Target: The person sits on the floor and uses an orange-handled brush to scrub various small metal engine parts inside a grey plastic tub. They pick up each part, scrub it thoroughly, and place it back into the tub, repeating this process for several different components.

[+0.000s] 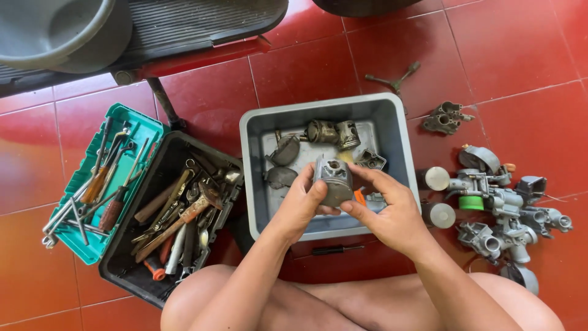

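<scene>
My left hand (298, 205) and my right hand (386, 211) both grip a grey metal piston-like cylinder (332, 179) above a grey plastic tub (392, 132). The left hand wraps its lower left side; the right hand's fingers pinch its right edge. In the tub lie several metal engine parts: two round caps (283, 162), a cylindrical part (334, 132) and a small block (371, 160). A bit of orange shows behind my right fingers.
An open black toolbox (177, 214) full of screwdrivers and wrenches with a teal tray (101, 181) sits at the left. Carburettor parts (502, 205) lie on the red tile floor at the right, a Y-wrench (395, 78) farther back. A scooter footboard (184, 30) is at top.
</scene>
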